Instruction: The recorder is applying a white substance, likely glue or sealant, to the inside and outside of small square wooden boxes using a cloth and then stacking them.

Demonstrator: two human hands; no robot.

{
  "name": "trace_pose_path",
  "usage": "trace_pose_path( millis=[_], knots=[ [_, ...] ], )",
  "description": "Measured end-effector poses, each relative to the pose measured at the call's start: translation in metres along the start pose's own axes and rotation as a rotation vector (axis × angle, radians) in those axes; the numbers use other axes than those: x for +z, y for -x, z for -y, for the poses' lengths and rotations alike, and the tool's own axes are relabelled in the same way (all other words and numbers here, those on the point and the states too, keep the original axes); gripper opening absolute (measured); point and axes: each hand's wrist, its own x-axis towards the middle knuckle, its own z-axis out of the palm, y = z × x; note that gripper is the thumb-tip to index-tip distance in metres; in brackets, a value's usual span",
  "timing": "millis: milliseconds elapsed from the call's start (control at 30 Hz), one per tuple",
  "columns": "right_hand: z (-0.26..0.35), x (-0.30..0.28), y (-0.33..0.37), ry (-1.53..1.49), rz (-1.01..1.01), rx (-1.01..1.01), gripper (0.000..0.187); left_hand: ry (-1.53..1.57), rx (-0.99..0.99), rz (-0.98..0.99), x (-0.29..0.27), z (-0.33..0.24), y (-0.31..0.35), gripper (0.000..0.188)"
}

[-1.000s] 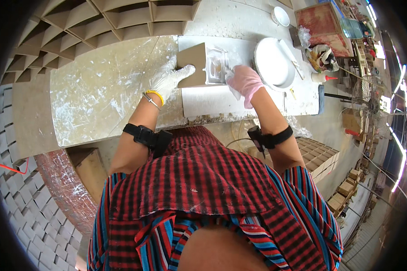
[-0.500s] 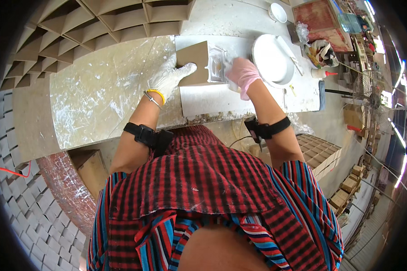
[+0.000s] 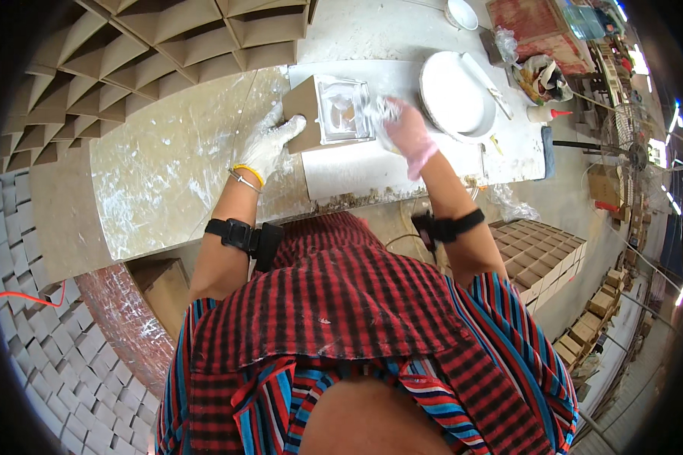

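My left hand (image 3: 268, 140), in a white glove smeared with white, grips a brown box (image 3: 302, 106) from its left side, thumb along the near edge. The box lies tilted so that its open-looking right face shows a glossy, whitish, see-through squared frame (image 3: 345, 111). My right hand (image 3: 410, 130), in a pink glove, is closed just right of that face. A whitish, crumpled-looking patch shows at its fingertips, blurred, and I cannot make out what it holds. Beneath the box a pale sheet (image 3: 349, 171) lies on the worktable.
A round white pan (image 3: 463, 102) of white stuff stands right of my right hand, a white flat stick (image 3: 484, 83) across its rim. Beyond are a white bowl (image 3: 461, 14) and a bottle with red nozzle (image 3: 542, 114). A brown grid of dividers (image 3: 159, 53) stands back left.
My left hand and the box have shifted a little left, and the box has turned so that its whitish framed face shows more fully. My right hand stays beside that face.
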Motion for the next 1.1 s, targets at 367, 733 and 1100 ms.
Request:
trace_pose_path(
  millis=[367,733,1100],
  knots=[
    [0.020,-0.012,-0.008,0.031,-0.208,-0.234,0.039,0.053,-0.025,0.009,-0.012,0.012,-0.002,0.055],
    [0.055,0.028,0.028,0.517,0.050,-0.723,0.040,0.124,-0.153,0.015,-0.030,0.031,-0.002,0.054],
    [0.080,0.055,-0.004,0.542,-0.324,-0.509,0.034,0.083,-0.161,-0.005,-0.033,0.029,0.004,0.071]
  ],
)
